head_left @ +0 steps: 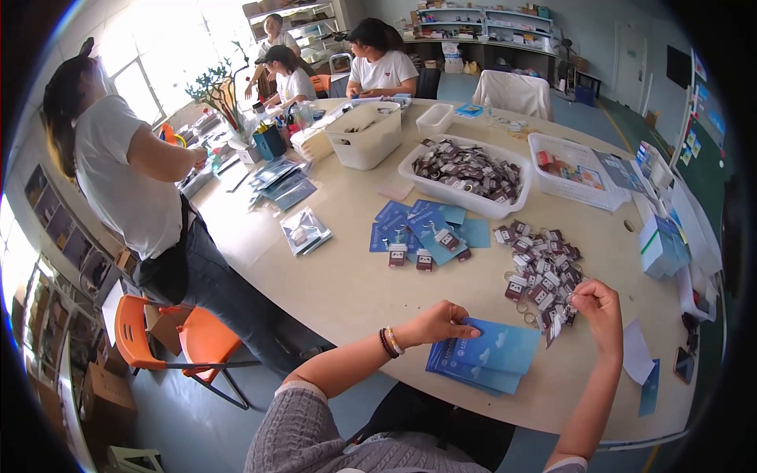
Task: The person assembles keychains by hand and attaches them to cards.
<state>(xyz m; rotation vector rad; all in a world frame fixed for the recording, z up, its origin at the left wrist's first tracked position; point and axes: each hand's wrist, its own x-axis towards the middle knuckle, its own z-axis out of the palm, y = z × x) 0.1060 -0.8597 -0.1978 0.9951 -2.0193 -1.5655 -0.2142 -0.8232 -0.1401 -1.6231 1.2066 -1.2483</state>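
Note:
Near the front edge of the table, my left hand (pixel 446 323) grips the corner of a small stack of blue cards (pixel 505 347) printed with white clouds, thumb on top. My right hand (pixel 597 309) is closed in a pinch on the ring of a keychain (pixel 557 322), at the near right edge of a loose pile of keychains (pixel 542 272). These keychains are small dark brown and white tags with metal rings. Farther left, several keychains rest on fanned-out blue cards (pixel 432 225).
A white bin (pixel 505 209) heaped with keychains stands behind the pile. Beside it are a white tray (pixel 544 142) and a deep white basket (pixel 367 158). Bagged packs (pixel 306 232) lie left. One person stands at left by an orange chair (pixel 206 339); others are at the far end.

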